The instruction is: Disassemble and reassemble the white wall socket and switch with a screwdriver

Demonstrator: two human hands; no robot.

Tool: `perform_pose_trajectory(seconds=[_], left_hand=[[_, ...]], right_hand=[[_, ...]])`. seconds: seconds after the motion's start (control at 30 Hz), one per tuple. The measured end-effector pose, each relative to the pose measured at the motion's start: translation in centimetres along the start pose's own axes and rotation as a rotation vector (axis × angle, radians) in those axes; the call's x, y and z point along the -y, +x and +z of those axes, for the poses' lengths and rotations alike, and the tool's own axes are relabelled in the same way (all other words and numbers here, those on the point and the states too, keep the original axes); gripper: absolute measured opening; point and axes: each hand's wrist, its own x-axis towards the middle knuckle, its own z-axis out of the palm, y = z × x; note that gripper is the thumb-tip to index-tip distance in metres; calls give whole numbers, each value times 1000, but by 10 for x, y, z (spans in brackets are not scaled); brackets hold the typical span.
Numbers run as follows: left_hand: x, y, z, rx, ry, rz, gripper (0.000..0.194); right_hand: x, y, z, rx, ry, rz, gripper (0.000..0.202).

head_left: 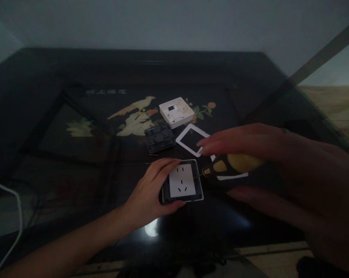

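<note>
A wall socket (pixel 182 181) with a white slotted face and dark frame sits in a white-edged box near the table's front. My left hand (pixel 154 189) grips it from the left, fingers over the far edge and thumb along the near edge. From the right, my right hand (pixel 278 166) is curled loosely round the yellow and black handle of a screwdriver (pixel 232 164). Its thin shaft points left, with the tip at the right side of the socket's face. Part of the handle is hidden by the fingers.
Behind the socket lie a dark socket module (pixel 159 138), a white mounting box (pixel 176 112) and a white cover frame (pixel 188 144). Another white piece (pixel 232 177) shows partly under the right hand. A screw (pixel 154 155) lies by the module. A white cable (pixel 20 216) hangs at left.
</note>
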Motion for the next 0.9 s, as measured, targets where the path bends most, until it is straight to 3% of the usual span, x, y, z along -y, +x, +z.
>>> perform_pose_trajectory(seconds=[0.13, 0.27, 0.37, 0.43, 0.6, 0.73, 0.8, 0.9], left_hand=[[1, 0, 1, -7, 11, 7, 84], [2, -1, 2, -19, 11, 3, 85], [1, 0, 1, 1, 4, 2, 84], [0, 1, 0, 6, 0, 6, 83], [-1, 2, -1, -2, -7, 5, 82], [1, 2, 0, -17, 0, 26, 84], [1, 2, 0, -17, 2, 21, 81], [-1, 2, -1, -7, -1, 9, 79]], right_hand=[[3, 3, -3, 30, 91, -23, 37], [-4, 5, 7, -77, 238, -75, 25], [-9, 5, 11, -153, 127, -121, 22], [-10, 4, 8, -130, 55, -129, 19], [1, 3, -5, -24, 57, -42, 43], [5, 3, -1, -134, 85, -73, 30], [4, 3, 4, -119, 70, -110, 18], [3, 2, 8, -133, -66, -35, 16]])
